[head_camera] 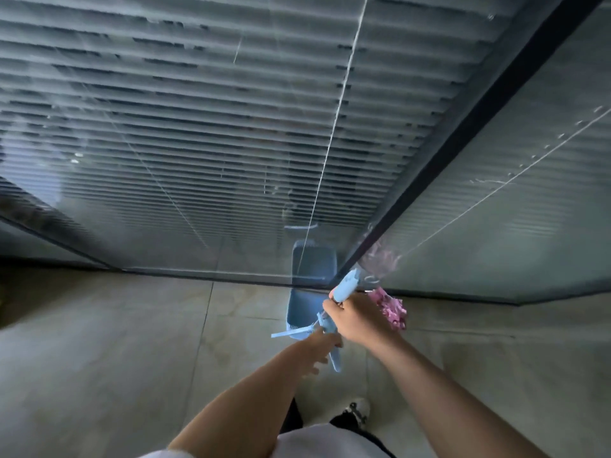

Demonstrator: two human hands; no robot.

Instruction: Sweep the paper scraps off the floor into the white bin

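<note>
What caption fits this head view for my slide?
Both hands, right hand and left hand, grip blue broom handle above blue dustpan, beside glass wall.

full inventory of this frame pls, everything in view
dustpan: 1, light blue, standing on the floor by the glass wall
broom: 1, pink bristles, light blue handle, right of the dustpan
glass wall: 1, blinds behind, dark frame, ahead
floor: beige tiles
shoe: 1, black and white, bottom centre
hands: left at the dustpan handle, grip unclear; right grips the broom handle
</note>
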